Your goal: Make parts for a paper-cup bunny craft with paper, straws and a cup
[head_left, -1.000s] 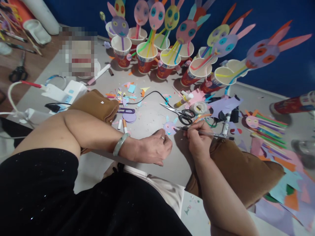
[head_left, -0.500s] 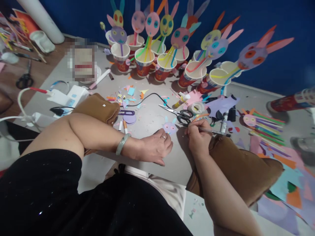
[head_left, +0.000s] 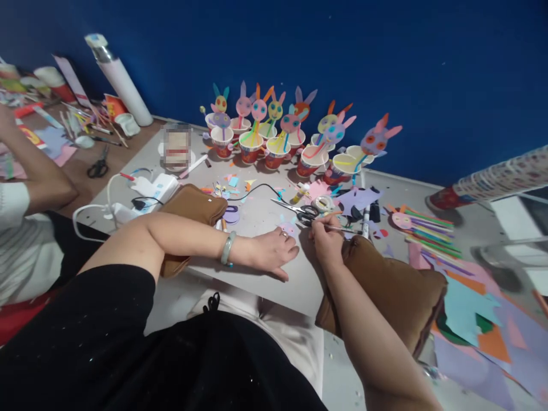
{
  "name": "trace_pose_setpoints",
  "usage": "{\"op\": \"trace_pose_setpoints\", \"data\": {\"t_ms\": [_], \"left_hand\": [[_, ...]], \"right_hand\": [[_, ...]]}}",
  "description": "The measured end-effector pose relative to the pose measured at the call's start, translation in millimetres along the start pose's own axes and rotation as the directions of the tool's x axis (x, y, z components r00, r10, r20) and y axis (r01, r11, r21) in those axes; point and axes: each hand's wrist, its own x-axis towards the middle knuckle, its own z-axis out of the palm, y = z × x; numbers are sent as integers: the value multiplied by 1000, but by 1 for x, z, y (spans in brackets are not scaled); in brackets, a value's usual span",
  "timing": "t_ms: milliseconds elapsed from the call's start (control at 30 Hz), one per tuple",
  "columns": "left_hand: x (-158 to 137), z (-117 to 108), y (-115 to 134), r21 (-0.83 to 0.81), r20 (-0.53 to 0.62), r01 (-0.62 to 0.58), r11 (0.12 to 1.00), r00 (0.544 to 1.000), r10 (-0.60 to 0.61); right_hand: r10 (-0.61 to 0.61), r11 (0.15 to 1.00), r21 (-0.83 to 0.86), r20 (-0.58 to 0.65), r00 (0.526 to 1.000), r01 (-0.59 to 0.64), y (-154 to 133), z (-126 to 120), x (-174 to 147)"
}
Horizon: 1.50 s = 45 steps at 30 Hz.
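Note:
My left hand (head_left: pixel 274 252) lies palm down on the grey table, thumb apart from loosely spread fingers, a ring and a bangle on that arm. Its fingertips are beside a small purple paper rabbit head (head_left: pixel 286 228) with blue ears, partly covered by the hand. In my right hand (head_left: pixel 327 242) a slim pen (head_left: pixel 349 230) is gripped, its back end pointing right. Just beyond that hand are black-handled scissors (head_left: pixel 307 215) with open blades. A roll of clear tape (head_left: pixel 323 204) and a white marker (head_left: pixel 366 221) are close by.
Paper cups (head_left: pixel 222 141) with paper rabbits stand along the blue wall. Brown cushions (head_left: pixel 385 279) flank my forearms. Paper strips (head_left: pixel 432 231) and coloured sheets (head_left: pixel 475 308) lie right; a power strip (head_left: pixel 158 191) and another person's arm (head_left: pixel 38 154) are left.
The view has tilted up and shifted left, showing more wall and another person's arm. My hands stay almost in the same place, the pen still in the right one.

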Motion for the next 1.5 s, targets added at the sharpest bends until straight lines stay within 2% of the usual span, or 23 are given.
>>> {"op": "trace_pose_setpoints", "data": {"t_ms": [67,133,200,233,367,500,567,667,767,800,900,933,967,1033,1100,1133,1200,1267,1333,1400,1500], "left_hand": [[1,-9,-10,-72,63,-7,997,998,11],[2,-20,-22,-173,173,20,985,985,10],[3,-33,-34,-318,289,67,946,957,29],[4,-38,-40,-393,312,92,915,949,39],[7,-43,-58,-583,360,189,790,932,43],[9,-32,-69,-651,349,230,723,937,16],[9,-25,-73,-686,324,234,688,946,1],[9,-15,-77,-752,309,244,612,951,1],[8,-7,-78,-785,242,196,588,970,0],[8,-5,-77,-788,223,183,588,975,-4],[10,-1,-75,-794,161,159,586,986,-48],[10,0,-74,-802,138,153,578,988,-70],[11,0,-73,-811,120,152,564,988,-93],[11,0,-71,-826,93,155,542,986,-141],[11,-1,-71,-812,55,160,562,978,-199],[11,-1,-71,-784,26,164,598,972,-233],[11,-2,-71,-688,-44,182,702,956,-290],[12,-2,-72,-568,-103,208,796,942,-319],[13,0,-71,-489,-134,223,844,936,-325],[14,1,-70,-464,-144,232,855,933,-331],[14,3,-69,-469,-163,245,848,920,-356]], "right_hand": [[-2,1000,-11,-8,1000,2,0,0,0],[-8,1000,-17,-12,1000,8,-3,0,0],[-25,999,-32,-10,1000,24,-6,0,0],[-35,999,-42,-11,999,34,-8,0,0],[-95,987,-131,-39,995,89,-14,0,-2],[-200,935,-311,-70,977,169,-21,-2,-6],[-252,885,-411,-25,967,220,-27,-6,-11],[-298,777,-552,98,949,302,-38,-17,-19],[-289,663,-661,208,934,352,-49,-31,-25],[-277,592,-717,250,928,369,-51,-35,-27],[-174,232,-873,397,901,429,-53,-42,-34],[-133,149,-885,425,895,442,-53,-43,-37],[-104,104,-887,441,891,451,-53,-45,-39],[-79,74,-888,448,891,453,-52,-50,-40],[-82,71,-903,418,905,423,-52,-64,-34],[-81,63,-916,390,917,396,-52,-75,-27],[-48,45,-966,254,966,256,-51,-104,-6],[68,33,-994,103,992,101,-47,-141,20],[150,6,-1000,26,988,26,-42,-176,43],[227,-4,-1000,-2,974,-1,-35,-204,59],[303,14,-1000,18,953,14,-24,-226,72]]}}
